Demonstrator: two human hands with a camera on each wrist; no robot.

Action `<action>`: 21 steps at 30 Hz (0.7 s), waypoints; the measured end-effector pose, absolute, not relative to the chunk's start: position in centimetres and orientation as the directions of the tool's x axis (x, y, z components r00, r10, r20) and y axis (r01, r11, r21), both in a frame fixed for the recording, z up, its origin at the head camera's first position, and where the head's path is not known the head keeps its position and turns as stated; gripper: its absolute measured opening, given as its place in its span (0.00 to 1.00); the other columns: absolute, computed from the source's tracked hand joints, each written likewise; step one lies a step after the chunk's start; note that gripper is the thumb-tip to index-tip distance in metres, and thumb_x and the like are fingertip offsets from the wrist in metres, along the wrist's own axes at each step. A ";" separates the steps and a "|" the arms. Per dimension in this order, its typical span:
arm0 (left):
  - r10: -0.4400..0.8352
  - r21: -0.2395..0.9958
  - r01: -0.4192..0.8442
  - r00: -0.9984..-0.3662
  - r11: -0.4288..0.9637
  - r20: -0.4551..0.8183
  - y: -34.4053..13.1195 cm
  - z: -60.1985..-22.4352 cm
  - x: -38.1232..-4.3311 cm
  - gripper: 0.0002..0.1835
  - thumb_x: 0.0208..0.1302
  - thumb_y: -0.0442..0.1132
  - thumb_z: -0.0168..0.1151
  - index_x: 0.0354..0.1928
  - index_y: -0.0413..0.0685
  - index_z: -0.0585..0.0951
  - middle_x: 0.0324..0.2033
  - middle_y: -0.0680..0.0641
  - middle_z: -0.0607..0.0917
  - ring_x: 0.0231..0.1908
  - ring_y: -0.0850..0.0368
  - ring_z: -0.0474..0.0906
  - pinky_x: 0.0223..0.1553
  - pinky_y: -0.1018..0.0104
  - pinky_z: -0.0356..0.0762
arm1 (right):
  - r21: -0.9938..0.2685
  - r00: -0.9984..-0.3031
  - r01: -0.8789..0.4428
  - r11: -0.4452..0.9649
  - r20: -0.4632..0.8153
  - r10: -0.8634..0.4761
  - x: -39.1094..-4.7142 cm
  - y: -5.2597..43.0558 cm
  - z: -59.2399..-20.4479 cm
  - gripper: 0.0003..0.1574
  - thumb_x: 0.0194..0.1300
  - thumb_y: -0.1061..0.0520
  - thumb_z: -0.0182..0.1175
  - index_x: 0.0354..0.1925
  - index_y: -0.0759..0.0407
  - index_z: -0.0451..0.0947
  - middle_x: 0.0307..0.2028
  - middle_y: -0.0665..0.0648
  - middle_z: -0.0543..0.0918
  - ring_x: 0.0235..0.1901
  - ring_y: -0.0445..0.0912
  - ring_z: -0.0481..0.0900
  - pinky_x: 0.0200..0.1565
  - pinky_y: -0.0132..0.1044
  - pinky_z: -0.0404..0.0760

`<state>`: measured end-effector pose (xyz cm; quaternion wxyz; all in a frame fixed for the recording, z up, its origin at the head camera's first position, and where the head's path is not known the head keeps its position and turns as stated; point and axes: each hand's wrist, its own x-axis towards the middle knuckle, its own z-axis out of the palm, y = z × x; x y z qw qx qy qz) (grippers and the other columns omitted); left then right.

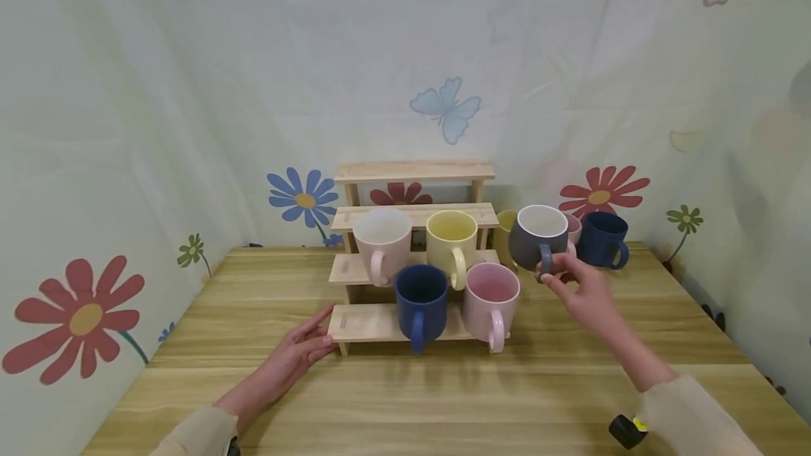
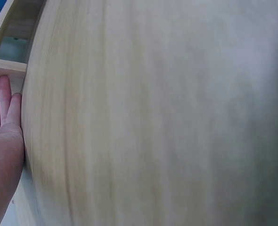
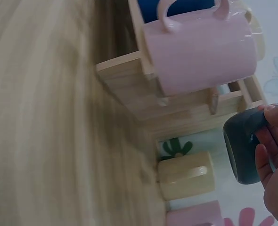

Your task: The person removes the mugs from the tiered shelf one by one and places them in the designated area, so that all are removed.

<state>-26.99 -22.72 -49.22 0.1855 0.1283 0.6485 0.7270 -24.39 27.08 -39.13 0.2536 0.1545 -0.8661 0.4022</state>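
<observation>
Your gray mug (image 1: 526, 248), smooth, matt; front pink mug (image 1: 481, 312), glossy; stepped rack (image 1: 367, 322), matt wood; tabletop (image 1: 443, 400), wood-grained; backdrop (image 1: 253, 55), creased cloth.

In the head view, the pink mug (image 1: 574, 228) behind the grey mug (image 1: 538, 241) is mostly hidden; the right hand (image 1: 581, 293) is cut off by the right wrist view's edge.

A pale cream fabric left sleeve (image 1: 198, 432) and a matching cream fabric right sleeve (image 1: 693, 419) are leaving the left hand (image 1: 293, 357) and right hand (image 1: 581, 292) bare. A small, blocky black device (image 1: 624, 433) with a yellow patch (image 1: 640, 425) is showing beside the right sleeve, a black sliver (image 1: 234, 447) beside the left.
</observation>
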 end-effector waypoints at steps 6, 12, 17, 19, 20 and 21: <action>0.443 0.990 -0.102 -0.895 -0.101 -0.047 -22.8 -49.4 -27.0 0.39 0.73 0.33 0.52 0.79 0.45 0.45 0.48 0.52 0.78 0.49 0.66 0.80 0.60 0.73 0.78 | -0.661 -0.844 -0.463 0.590 0.533 -0.065 -24.9 27.7 -41.6 0.07 0.64 0.66 0.64 0.42 0.65 0.81 0.36 0.62 0.87 0.34 0.28 0.77 0.35 0.22 0.79; 0.455 0.991 -0.090 -0.890 -0.097 -0.036 -22.9 -49.4 -27.0 0.39 0.73 0.34 0.52 0.79 0.44 0.45 0.50 0.51 0.78 0.51 0.65 0.80 0.60 0.73 0.78 | -0.681 -0.876 -0.416 0.602 0.478 -0.063 -25.1 28.0 -43.3 0.07 0.63 0.66 0.65 0.41 0.63 0.81 0.36 0.63 0.88 0.34 0.28 0.76 0.32 0.27 0.79; 0.454 0.992 -0.088 -0.890 -0.093 -0.037 -22.9 -49.4 -27.0 0.39 0.73 0.33 0.52 0.79 0.44 0.45 0.51 0.51 0.78 0.52 0.64 0.81 0.60 0.72 0.78 | -0.684 -0.897 -0.386 0.619 0.435 -0.078 -25.2 28.1 -44.4 0.06 0.62 0.66 0.65 0.40 0.63 0.81 0.34 0.61 0.87 0.33 0.29 0.76 0.31 0.28 0.80; 0.453 0.991 -0.091 -0.891 -0.093 -0.039 -22.9 -49.4 -27.0 0.39 0.73 0.33 0.52 0.79 0.44 0.45 0.50 0.51 0.78 0.52 0.64 0.81 0.60 0.72 0.78 | -0.684 -0.906 -0.367 0.630 0.416 -0.077 -25.2 28.1 -44.7 0.06 0.62 0.65 0.66 0.40 0.62 0.81 0.34 0.60 0.87 0.33 0.30 0.76 0.31 0.28 0.79; 0.453 0.991 -0.091 -0.891 -0.095 -0.039 -22.9 -49.3 -27.0 0.39 0.73 0.33 0.52 0.79 0.43 0.44 0.50 0.51 0.78 0.52 0.64 0.81 0.60 0.72 0.78 | -0.685 -0.911 -0.358 0.635 0.406 -0.075 -25.3 28.1 -44.9 0.06 0.62 0.65 0.66 0.40 0.62 0.81 0.34 0.59 0.87 0.33 0.30 0.75 0.31 0.28 0.79; 0.453 0.991 -0.091 -0.891 -0.095 -0.038 -22.9 -49.3 -27.0 0.39 0.73 0.33 0.52 0.79 0.43 0.44 0.50 0.51 0.78 0.52 0.64 0.81 0.60 0.72 0.78 | -0.686 -0.915 -0.349 0.638 0.397 -0.074 -25.3 28.1 -45.1 0.06 0.62 0.64 0.66 0.40 0.61 0.81 0.35 0.58 0.87 0.33 0.30 0.75 0.32 0.27 0.78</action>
